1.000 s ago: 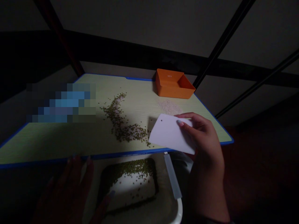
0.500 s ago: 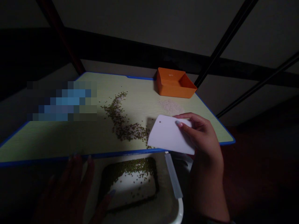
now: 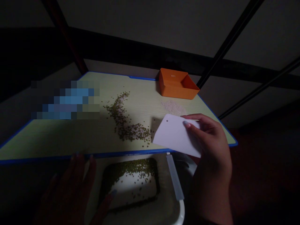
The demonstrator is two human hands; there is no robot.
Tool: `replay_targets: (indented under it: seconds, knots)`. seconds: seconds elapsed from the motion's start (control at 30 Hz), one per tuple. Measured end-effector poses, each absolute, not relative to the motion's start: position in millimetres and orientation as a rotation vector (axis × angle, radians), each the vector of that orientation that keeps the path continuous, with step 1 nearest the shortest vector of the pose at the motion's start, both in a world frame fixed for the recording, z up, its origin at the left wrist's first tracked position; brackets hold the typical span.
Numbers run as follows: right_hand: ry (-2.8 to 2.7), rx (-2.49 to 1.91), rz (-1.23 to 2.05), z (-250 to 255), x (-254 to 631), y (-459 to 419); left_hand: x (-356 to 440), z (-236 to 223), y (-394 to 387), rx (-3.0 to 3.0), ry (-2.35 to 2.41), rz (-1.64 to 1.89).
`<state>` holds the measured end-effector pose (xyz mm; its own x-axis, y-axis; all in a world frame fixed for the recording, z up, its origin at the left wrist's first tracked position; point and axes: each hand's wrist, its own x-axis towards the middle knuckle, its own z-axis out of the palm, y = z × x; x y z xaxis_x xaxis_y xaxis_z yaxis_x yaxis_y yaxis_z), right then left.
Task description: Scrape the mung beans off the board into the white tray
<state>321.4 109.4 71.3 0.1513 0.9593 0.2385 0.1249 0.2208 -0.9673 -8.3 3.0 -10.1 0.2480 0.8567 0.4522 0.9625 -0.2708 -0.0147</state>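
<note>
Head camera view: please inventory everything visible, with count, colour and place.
Rectangular tabletop: one, pale yellow-green with blue edging, centre.
Open-topped box: one, orange, tabletop's far right.
Fine grains: one patch, pale pinkish-white, before the box.
Mixed small beans and grains: one curved band, green and pale, mid-tabletop.
Pixelated patch: one, mostly blue, left; contents unreadable.
Deep tub: one, whitish with grey handle, below the near edge.
Loose small beans: uncountable, green, tub's bottom.
Panelled wall: dark greyish, behind.
Flat plate with small hole: one, white, in the right hand.
Left hand: one, deeply shadowed, at the tub's left.
Right hand: one, gripping the plate.
</note>
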Motion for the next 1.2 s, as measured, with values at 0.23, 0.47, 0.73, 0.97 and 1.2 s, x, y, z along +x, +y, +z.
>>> replay_targets:
  seconds: [0.23,0.47,0.73,0.97,1.2]
  knots:
    - [-1.317,-1.186,0.900,69.3,317.5,113.2,-7.9,-8.0,2.3,-2.232,-1.704,-0.504]
    - [-1.350,-1.188,0.866,68.0,314.3,115.9,-7.0,-7.2,1.9,-2.230,-1.705,-0.509]
    - [-1.373,-1.212,0.874,68.8,317.3,112.8,-7.5,-9.5,1.7,-2.228,-1.734,-0.545]
    - [-1.385,-1.185,0.911,70.6,306.4,111.7,-8.0,-9.5,0.8,-2.246,-1.731,-0.508]
    - [-1.356,-1.209,0.866,72.7,311.7,109.8,-6.4,-6.2,0.4,-2.249,-1.745,-0.518]
